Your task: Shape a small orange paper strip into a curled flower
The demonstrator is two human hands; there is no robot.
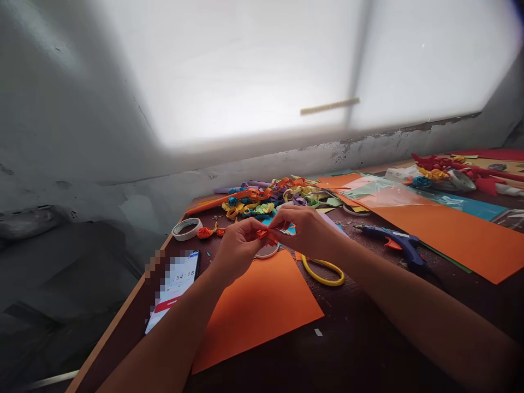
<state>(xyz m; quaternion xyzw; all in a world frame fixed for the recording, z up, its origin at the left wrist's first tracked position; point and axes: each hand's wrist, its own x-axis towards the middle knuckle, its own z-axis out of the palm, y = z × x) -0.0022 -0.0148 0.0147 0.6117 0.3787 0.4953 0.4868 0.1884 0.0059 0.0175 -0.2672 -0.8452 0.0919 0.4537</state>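
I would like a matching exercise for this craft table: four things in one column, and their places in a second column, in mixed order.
Things:
1. tape roll
2. phone
3. glue gun
4. small orange paper piece

Places:
A. between the fingers of the left hand and the right hand
B. on the table, right of the hands
C. near the table's left edge, showing a timer
D. left of the hands, beyond the phone

Pairs: 1-D, 2-C, 3-B, 4-A

Both hands, left hand (pixel 237 245) and right hand (pixel 307 232), pinch a small folded orange paper strip (pixel 264 234) above the dark wooden counter (pixel 368 338). Near them lies a flat orange paper sheet (pixel 254 305); a blue glue gun (pixel 393 240) lies right, a smartphone (pixel 176 286) left.
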